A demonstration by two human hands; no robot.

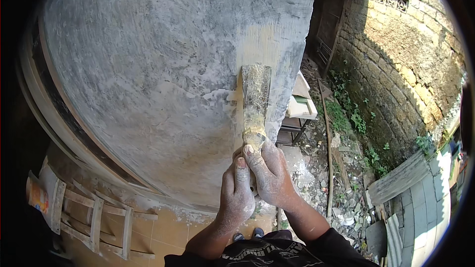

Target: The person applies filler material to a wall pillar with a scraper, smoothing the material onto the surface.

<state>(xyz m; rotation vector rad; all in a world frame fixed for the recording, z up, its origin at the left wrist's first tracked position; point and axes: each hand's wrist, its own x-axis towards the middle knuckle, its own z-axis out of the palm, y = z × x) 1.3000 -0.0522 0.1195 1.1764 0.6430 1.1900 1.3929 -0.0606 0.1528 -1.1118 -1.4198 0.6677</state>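
Note:
Both of my hands are wrapped around the handle of a scraper [256,91], one beside the other with the thumbs on top. My left hand [236,190] and my right hand [272,175] are coated in pale dust. The wide, plaster-smeared blade points up and lies against a grey plastered wall [148,44], near its right edge. Above the blade tip is a scraped beige patch [257,39], and thin whitish smears mark the surface to its left. Most of the handle is hidden inside my fingers.
At lower left a wooden frame with rungs [96,217] stands on tan tiles, near a bucket [37,195]. Right of the wall are a metal stand with a white top [303,108], rubble [346,212] and a long pole [328,158]. A mossy brick wall [366,54] rises beyond.

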